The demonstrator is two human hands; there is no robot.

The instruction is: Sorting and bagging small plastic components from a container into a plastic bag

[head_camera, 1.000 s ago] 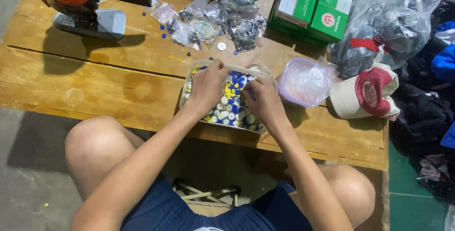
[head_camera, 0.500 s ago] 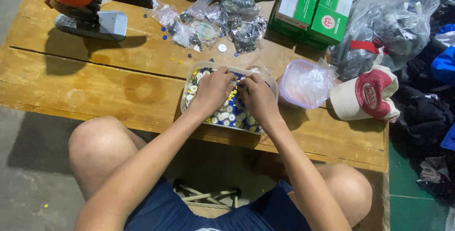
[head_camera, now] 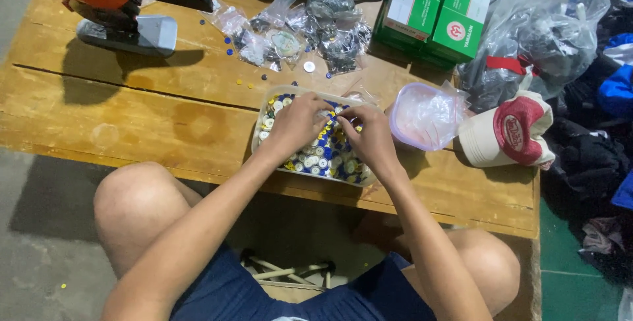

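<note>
Both hands (head_camera: 300, 123) (head_camera: 369, 138) shifted together inside button-filled tray (head_camera: 264, 113), grip state unclear

Green boxes (head_camera: 435, 8) stand behind a red-and-cream cap (head_camera: 511, 133)

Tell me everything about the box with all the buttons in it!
The tray of buttons is a shallow, clear plastic container with rounded corners, sitting flat near the wooden table's front edge. It is full of white, blue and yellow buttons. The left hand and right hand both rest in it, fingertips meeting over the middle.
</note>
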